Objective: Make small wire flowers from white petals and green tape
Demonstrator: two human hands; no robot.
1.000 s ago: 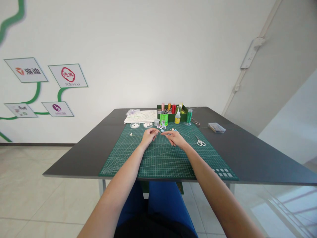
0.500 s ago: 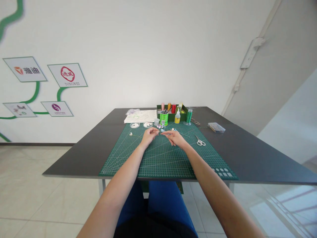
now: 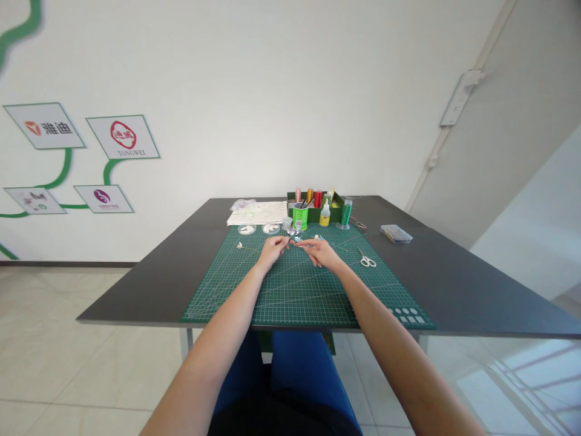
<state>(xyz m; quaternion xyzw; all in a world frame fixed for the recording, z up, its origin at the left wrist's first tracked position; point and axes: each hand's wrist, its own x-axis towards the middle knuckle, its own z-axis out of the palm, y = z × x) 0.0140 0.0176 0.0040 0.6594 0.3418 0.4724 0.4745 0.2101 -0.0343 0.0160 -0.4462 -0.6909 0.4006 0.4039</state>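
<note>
Over the green cutting mat (image 3: pixel 295 290), my left hand (image 3: pixel 272 251) is closed in a pinch. A thin dark piece (image 3: pixel 291 237) sticks out from its fingertips; it is too small to name. Just to the right, my right hand (image 3: pixel 321 252) has its forefinger stretched toward the left fingertips, its thumb and other fingers curled below. Whatever it pinches is too small to make out. Small shiny bluish pieces (image 3: pixel 298 238) show just beyond the fingertips. A white flower on a thin stem (image 3: pixel 239 245) lies left of my left hand.
White-handled scissors (image 3: pixel 367 261) lie at the mat's right. Behind my hands stand a green can (image 3: pixel 300 217), a glue bottle (image 3: pixel 325 215), a green thread spool (image 3: pixel 346 213) and a box (image 3: pixel 336 214) of thread spools. Shallow dishes (image 3: pixel 247 230), white sheets (image 3: pixel 258 213) and a clear case (image 3: pixel 396 234) sit around.
My left fingertips have drawn back slightly to the left, and the thin dark piece shows more between the hands. My right hand has hardly moved.
</note>
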